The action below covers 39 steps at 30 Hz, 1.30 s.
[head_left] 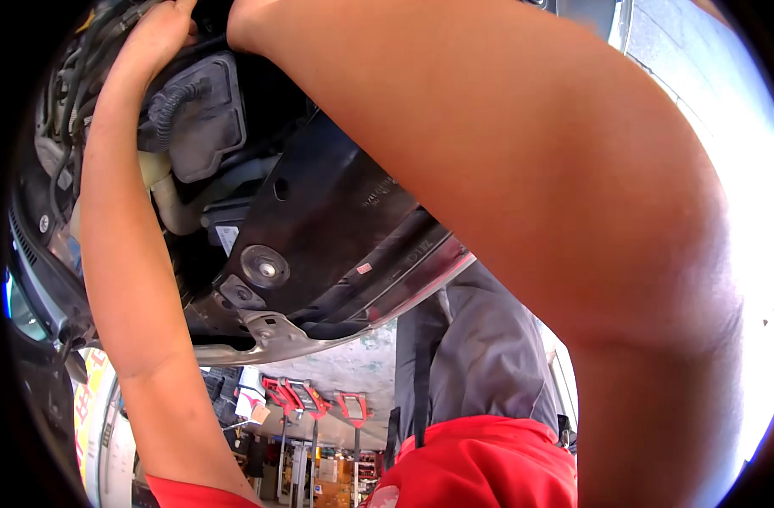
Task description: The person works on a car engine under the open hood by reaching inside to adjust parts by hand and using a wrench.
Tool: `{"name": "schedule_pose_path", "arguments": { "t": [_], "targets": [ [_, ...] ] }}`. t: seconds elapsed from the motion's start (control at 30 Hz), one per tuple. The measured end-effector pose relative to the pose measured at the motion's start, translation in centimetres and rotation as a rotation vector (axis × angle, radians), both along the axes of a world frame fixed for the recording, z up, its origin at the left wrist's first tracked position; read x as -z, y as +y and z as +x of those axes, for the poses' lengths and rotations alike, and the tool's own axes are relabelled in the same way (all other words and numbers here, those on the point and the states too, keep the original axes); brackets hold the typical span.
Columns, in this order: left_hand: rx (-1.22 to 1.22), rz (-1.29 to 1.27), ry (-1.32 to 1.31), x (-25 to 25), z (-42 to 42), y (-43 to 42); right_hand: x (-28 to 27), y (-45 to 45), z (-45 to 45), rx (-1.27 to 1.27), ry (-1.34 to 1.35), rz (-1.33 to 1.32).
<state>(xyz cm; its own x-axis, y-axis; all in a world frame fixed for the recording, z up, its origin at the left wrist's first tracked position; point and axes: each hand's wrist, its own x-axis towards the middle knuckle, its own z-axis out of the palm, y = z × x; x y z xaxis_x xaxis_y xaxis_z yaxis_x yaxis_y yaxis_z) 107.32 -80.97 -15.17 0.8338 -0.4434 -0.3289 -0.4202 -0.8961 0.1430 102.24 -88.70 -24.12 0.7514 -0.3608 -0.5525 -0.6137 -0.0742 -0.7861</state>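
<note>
My left hand (160, 32) reaches into the open engine bay at the top edge of the view. Its visible fingers are curled in, and what they hold is hidden. Black hoses (82, 72) run beside it, and a dark grey plastic box (207, 118) with a ribbed hose (177, 110) lies just below. The heel of my right hand (245, 27) shows close by at the top edge, with its fingers out of sight. My right forearm (454, 127) crosses over the black front panel (319, 195) of the engine bay.
Below the car's front edge (294, 345) are red-topped stands (351, 408) and a white box (250, 396) on the floor. Further off are shelves with goods (336, 476). My grey trousers (488, 356) are close to the bumper. A windscreen corner (24, 309) lies left.
</note>
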Motion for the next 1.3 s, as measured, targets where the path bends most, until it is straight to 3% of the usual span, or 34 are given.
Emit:
{"name": "schedule_pose_path", "arguments": {
  "t": [0.07,0.2,0.23,0.3,0.37,0.4,0.53,0.57,0.63,0.67,0.73,0.87,0.97,1.0,1.03,1.07,1.1,1.13,1.2,1.3],
  "targets": [
    [-0.014,-0.007,0.053,0.1,0.6,0.1,1.6,0.7,1.5,-0.031,0.038,-0.129],
    [-0.090,-0.052,0.275,5.9,7.8,3.9,-1.1,0.4,-0.5,0.079,0.090,-0.035],
    [-0.055,-0.059,0.239,6.0,7.7,3.9,-2.8,0.9,-2.1,-0.145,0.109,-0.285],
    [0.017,-0.033,0.166,5.1,6.8,3.5,-3.3,0.7,-2.5,-0.362,0.132,-0.536],
    [0.024,0.008,0.076,4.9,6.0,3.1,-1.3,0.1,-1.6,-0.457,0.047,-0.437],
    [0.026,0.057,0.058,4.5,5.5,2.8,-1.1,0.3,-1.0,-0.386,0.124,-0.345],
    [-0.044,-0.043,0.184,5.1,6.1,3.3,-0.8,1.4,-0.6,-0.493,0.040,-0.407],
    [-0.042,-0.041,0.188,5.1,6.0,3.3,-1.9,3.0,0.4,-0.091,0.285,-0.631],
    [-0.030,-0.025,0.190,5.3,6.6,3.6,-4.3,3.0,0.1,0.327,0.522,-0.837],
    [-0.031,-0.024,0.193,5.3,6.5,3.7,-5.8,1.3,-1.9,0.126,0.432,-0.568],
    [-0.007,-0.001,0.173,5.2,6.4,3.4,-5.9,0.4,-2.7,-0.071,0.334,-0.302],
    [0.029,0.195,0.030,2.8,3.5,1.3,-3.4,0.7,-0.4,-0.463,0.271,-0.455],
    [0.035,0.184,0.032,3.4,4.2,1.5,-0.5,1.5,-0.1,-0.415,0.323,-0.500],
    [0.035,0.103,0.093,4.6,5.4,2.4,3.2,1.7,1.5,-0.364,0.220,-0.391],
    [0.045,0.065,0.130,5.2,6.2,2.8,3.5,1.5,1.3,-0.307,0.118,-0.283],
    [0.017,0.025,0.139,6.0,6.8,3.4,3.8,1.1,1.1,-0.493,0.010,-0.457],
    [-0.008,-0.015,0.146,6.3,7.1,3.6,3.2,2.4,2.2,-0.491,0.015,-0.458],
    [-0.041,-0.028,0.184,6.6,7.6,3.7,2.0,4.6,3.8,-0.563,0.396,-0.708],
    [-0.007,-0.008,0.165,6.6,7.5,3.9,2.6,5.7,4.4,-0.623,0.795,-0.943],
    [0.000,-0.008,0.129,6.7,7.9,3.9,4.2,3.0,3.5,-0.662,0.355,-0.703]
  ]
}}
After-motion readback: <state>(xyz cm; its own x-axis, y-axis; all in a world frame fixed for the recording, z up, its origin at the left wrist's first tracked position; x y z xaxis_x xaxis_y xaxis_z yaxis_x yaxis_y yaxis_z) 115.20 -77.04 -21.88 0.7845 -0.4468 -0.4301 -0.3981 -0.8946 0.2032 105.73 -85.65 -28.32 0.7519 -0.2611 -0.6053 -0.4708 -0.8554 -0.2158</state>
